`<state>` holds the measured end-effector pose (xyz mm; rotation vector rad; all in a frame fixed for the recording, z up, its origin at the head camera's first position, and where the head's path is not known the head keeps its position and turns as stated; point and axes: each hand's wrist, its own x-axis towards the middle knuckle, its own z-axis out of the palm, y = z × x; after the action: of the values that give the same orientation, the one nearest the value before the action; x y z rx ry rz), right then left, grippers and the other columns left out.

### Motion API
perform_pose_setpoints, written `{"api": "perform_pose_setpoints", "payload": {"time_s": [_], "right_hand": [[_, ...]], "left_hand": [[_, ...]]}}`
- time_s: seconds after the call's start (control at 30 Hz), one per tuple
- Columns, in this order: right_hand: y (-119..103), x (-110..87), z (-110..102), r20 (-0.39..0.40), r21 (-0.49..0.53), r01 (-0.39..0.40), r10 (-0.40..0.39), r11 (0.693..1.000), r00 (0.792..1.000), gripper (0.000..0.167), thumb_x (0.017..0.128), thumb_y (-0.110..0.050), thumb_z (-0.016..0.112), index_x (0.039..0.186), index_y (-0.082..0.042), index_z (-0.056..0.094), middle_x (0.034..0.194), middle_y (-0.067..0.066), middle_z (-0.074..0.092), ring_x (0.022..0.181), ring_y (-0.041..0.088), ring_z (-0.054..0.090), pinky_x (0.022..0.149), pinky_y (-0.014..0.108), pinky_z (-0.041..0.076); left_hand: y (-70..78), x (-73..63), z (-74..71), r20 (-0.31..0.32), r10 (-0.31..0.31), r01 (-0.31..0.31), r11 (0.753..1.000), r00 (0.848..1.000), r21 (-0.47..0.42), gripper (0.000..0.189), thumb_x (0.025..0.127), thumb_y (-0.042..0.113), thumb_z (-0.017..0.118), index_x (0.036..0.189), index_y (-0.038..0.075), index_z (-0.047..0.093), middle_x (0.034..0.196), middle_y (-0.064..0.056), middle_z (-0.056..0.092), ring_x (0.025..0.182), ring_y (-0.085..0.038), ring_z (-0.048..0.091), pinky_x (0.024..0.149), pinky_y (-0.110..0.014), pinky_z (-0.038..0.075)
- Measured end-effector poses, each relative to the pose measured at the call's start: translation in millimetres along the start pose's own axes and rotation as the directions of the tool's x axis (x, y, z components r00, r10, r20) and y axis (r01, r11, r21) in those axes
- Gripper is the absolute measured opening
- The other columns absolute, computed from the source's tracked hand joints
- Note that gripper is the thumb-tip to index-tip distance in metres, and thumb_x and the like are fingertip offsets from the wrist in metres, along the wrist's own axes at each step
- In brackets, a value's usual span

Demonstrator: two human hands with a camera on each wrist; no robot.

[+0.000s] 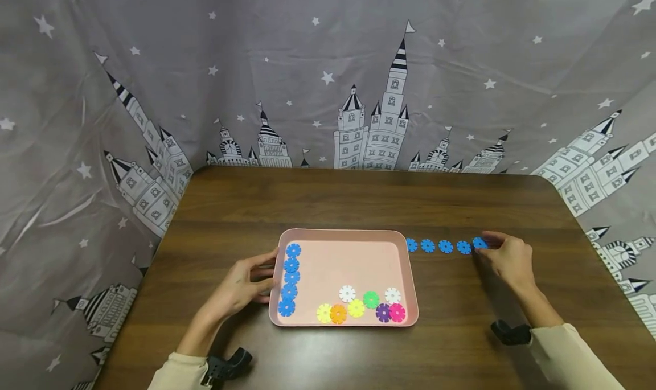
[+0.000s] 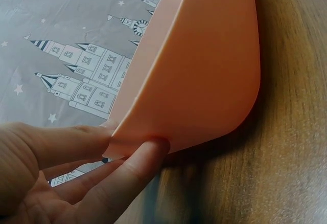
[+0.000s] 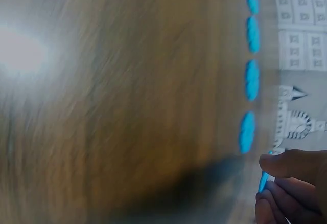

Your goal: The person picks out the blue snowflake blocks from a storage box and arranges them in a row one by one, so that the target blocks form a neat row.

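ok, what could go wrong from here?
1. The right hand pinches the end blue disc close to the neighbouring blue disc; a slip might knock both askew.
2. The left hand grips the tray by its left side; a tug or tilt could shift the blue column inside.
3. The row's leftmost disc looks right up against the tray; sliding the tray right might shove it.
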<state>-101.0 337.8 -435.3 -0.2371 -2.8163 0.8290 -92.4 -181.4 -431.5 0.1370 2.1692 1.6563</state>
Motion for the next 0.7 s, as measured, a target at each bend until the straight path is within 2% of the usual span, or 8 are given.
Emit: {"api": "perform_pose_setpoints", "payload": {"time_s": [0.23, 0.53, 0.7], "right_hand": [[16, 3.6, 4, 0.000, -0.007, -0.012, 0.012, 1.000, 1.000, 0.034, 0.081, -0.003, 0.076, 0.110, 0.013, 0.067, 0.096, 0.028, 0.070, 0.086, 0.045, 0.067, 0.085, 0.060, 0.048], [19, 3.9, 8, 0.029, -0.013, -0.041, 0.041, 0.999, 0.999, 0.035, 0.082, -0.003, 0.075, 0.112, 0.013, 0.067, 0.099, 0.028, 0.069, 0.092, 0.046, 0.066, 0.095, 0.064, 0.041], [19, 3.9, 9, 0.031, -0.029, -0.032, 0.033, 0.999, 0.999, 0.035, 0.082, -0.004, 0.075, 0.112, 0.012, 0.067, 0.100, 0.029, 0.069, 0.094, 0.047, 0.065, 0.094, 0.064, 0.041]], "left_hand": [[-0.2, 0.3, 0.0, -0.005, -0.008, 0.008, 1.000, 1.000, 0.001, 0.066, 0.088, -0.011, 0.064, 0.148, -0.002, 0.038, 0.140, -0.031, 0.047, 0.115, -0.042, 0.058, 0.063, -0.041, 0.062], [-0.4, 0.0, 0.3, -0.012, -0.005, 0.005, 1.000, 1.000, -0.010, 0.065, 0.088, -0.012, 0.064, 0.148, -0.003, 0.039, 0.140, -0.031, 0.046, 0.115, -0.042, 0.058, 0.064, -0.040, 0.062], [-0.2, -1.3, 0.1, 0.007, 0.010, -0.010, 1.000, 1.000, -0.020, 0.065, 0.089, -0.012, 0.063, 0.148, -0.005, 0.037, 0.140, -0.033, 0.045, 0.115, -0.043, 0.058, 0.064, -0.041, 0.062]]}}
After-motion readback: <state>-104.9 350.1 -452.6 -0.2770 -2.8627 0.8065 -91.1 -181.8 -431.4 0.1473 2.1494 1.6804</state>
